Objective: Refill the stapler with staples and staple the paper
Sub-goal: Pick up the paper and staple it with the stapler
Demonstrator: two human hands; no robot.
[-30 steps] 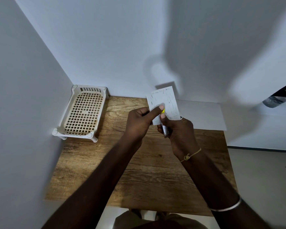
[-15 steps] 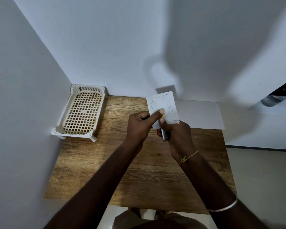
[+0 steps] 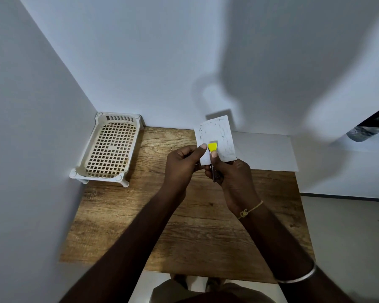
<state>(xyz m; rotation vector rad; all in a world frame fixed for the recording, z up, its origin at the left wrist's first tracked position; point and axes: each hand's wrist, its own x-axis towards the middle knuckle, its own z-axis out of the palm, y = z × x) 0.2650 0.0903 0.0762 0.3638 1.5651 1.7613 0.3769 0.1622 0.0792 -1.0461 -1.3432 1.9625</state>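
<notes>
**Inspector:** Above the wooden table [image 3: 201, 226], at about 12 o'clock from the person's body, both hands work in the air. The left hand [image 3: 181, 169] pinches the lower left corner of a small scribbled sheet of paper [image 3: 219, 139]. The right hand [image 3: 232, 179] is clenched around a small stapler [image 3: 212, 149], yellow at its tip and metal lower down, with the thumb lying along it.

**Clerk:** Which step is in hand?

**Inspector:** Stapling, by my judgement. The yellow tip overlaps the paper's lower edge. Whether the sheet sits between the stapler's arms I cannot tell, nor whether it is loaded.

**Clerk:** What does the next move call for?

**Inspector:** Probably a firm squeeze from the right hand while the left keeps the corner flat and its fingertip clear of the tip.

**Clerk:** Edges and room?

**Inspector:** Walls close the space at 9 and 12 o'clock. A white slotted tray [image 3: 109, 149] stands in the corner at 10 o'clock, well apart from the hands. A white sheet [image 3: 265, 152] lies on the table at 1 o'clock, just beyond the right hand. Open tabletop runs toward 6 o'clock; the table edge drops to the floor at 3 o'clock.
</notes>
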